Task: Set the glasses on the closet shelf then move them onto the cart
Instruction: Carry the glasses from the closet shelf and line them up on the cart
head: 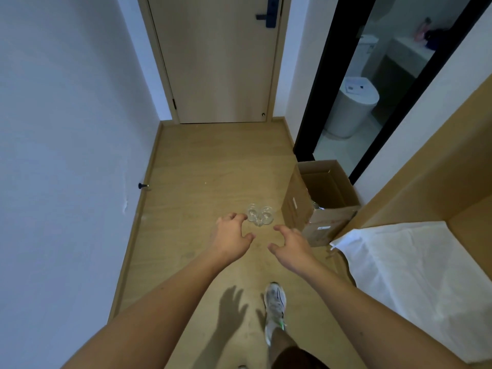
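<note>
Three clear drinking glasses (259, 214) stand in a tight cluster on the wooden floor (202, 182), touching or nearly touching one another. Two sit side by side at the back and the third sits in front of them, nearer the person. They lie toward the right side of the floor strip, just left of an open cardboard box (316, 203).

The left hand (232, 237) is stretched forward above the floor with its fingers spread and loosely curled like a claw. It holds nothing. Its fingertips come close to the left edge of the glass cluster in the view, though whether they touch the glass cannot be told.

The right hand (290, 245) reaches out beside it, thumb and fingers also spread and bent, empty, just below and to the right of the glasses and apart from them. The two hands face each other with a gap between them.

One cardboard box stands against the right wall at the foot of a black-framed doorway (319, 83); something glassy shows inside its near corner, too small to make out. A closed wooden door (221, 59) with one dark handle lock (267, 14) ends the corridor. One black doorstop (143, 185) sticks out from the left wall near the skirting. At the right edge, a white cloth (415, 275) lies over a large brown surface. One white sneaker (275, 307) is planted on the floor beneath the right forearm, next to the hands' shadows.
</note>
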Motion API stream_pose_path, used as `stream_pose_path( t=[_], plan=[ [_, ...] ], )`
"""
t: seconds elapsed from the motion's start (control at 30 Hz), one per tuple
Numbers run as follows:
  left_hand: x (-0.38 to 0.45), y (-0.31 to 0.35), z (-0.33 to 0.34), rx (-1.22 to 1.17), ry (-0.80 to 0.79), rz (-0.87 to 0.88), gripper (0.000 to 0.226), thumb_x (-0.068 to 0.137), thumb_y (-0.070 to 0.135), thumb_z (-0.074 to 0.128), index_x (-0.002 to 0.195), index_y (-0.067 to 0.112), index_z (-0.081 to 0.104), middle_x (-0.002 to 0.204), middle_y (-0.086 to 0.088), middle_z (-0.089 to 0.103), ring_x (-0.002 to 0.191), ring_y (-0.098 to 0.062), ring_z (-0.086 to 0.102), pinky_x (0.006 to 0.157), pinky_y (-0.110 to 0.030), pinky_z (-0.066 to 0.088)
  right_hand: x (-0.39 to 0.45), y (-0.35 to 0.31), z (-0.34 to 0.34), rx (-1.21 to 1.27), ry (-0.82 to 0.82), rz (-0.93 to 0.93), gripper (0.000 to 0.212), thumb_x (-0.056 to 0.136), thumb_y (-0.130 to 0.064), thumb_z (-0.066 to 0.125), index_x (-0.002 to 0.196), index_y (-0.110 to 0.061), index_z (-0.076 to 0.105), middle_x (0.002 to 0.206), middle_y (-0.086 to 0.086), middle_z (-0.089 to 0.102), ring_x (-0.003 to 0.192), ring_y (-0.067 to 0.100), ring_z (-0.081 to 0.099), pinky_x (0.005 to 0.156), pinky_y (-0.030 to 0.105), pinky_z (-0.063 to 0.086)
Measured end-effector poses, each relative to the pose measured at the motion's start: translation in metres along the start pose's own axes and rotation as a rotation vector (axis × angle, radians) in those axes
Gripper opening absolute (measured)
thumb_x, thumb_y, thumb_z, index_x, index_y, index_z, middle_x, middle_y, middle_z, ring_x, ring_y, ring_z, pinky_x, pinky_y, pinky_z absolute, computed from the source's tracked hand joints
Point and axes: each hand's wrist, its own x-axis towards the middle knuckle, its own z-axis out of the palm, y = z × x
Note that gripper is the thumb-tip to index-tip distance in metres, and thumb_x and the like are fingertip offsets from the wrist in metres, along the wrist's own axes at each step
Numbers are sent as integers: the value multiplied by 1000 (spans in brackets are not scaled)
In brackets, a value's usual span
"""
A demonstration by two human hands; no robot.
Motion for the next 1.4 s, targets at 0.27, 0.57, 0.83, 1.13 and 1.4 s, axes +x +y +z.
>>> stream_pose_path(
  t=[0.27,0.57,0.83,1.13,1.4],
  plan=[
    [107,8,0,6,1,-47,56,90,43,68,140,21,55,142,-6,55,129,-31,49,107,-37,40,116,-7,-26,13,-19,-6,59,92,-42,65,147,-31,46,144,9,48,134,30,45,108,36,40],
    [240,29,22,7,-113,-104,55,91,41,67,141,20,55,143,-9,54,133,-32,46,108,-37,40,242,6,-56,54,-116,31,57,95,-40,62,149,-27,45,139,12,50,128,30,51,102,31,41],
    [305,14,39,-20,-167,-176,57,88,40,72,136,15,59,135,-11,61,126,-34,54,104,-38,44,318,15,-51,80,-217,82,54,93,-35,65,143,-21,50,139,9,55,122,28,57,102,37,47],
    [361,-17,70,-70,-287,-220,54,90,39,69,137,16,59,136,-10,60,126,-33,54,105,-38,42,392,21,-20,127,-242,232,55,91,-36,68,141,-20,52,140,12,53,123,28,55,104,36,45],
    [429,-74,132,-80,-389,-273,52,93,33,70,139,14,57,141,-9,55,130,-30,49,106,-34,33,460,51,56,176,-275,420,54,93,-40,65,142,-23,50,139,16,52,123,32,55,102,40,46]
  ],
)
